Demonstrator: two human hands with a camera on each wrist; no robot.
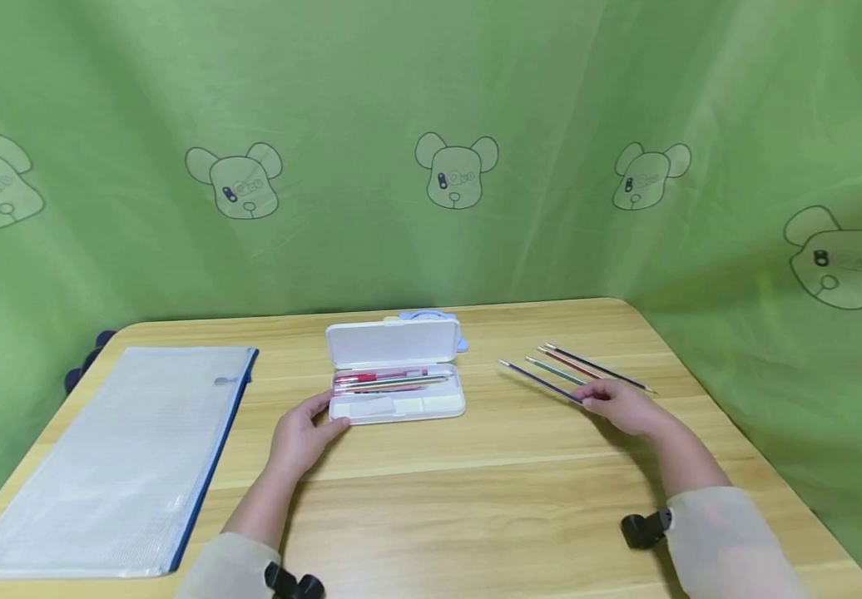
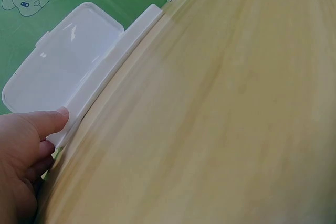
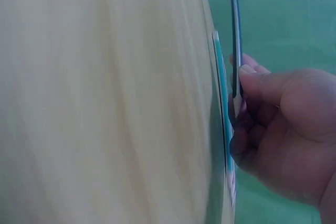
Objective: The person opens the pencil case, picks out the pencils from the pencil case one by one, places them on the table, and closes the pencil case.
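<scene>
An open white pencil case (image 1: 440,406) stands on the wooden table with its lid (image 1: 393,344) raised at the back. Several pens and pencils (image 1: 393,384) lie inside, a red one among them. My left hand (image 1: 302,437) holds the case by its left end, the thumb (image 2: 50,121) along the front wall. Off to the right, my right hand (image 1: 626,406) pinches a dark striped pencil (image 1: 536,380) near its sharpened tip, raised above the table in the right wrist view. Beside that hand lie a green pencil (image 1: 553,369), a red pencil (image 1: 569,363) and another dark pencil (image 1: 603,369).
A whitish mesh zip pouch (image 1: 124,466) with a blue edge lies flat on the left of the table (image 1: 461,507). Behind the case lid, a light blue object (image 1: 463,339) shows partly. Green curtain (image 1: 356,249) hangs along the back and sides.
</scene>
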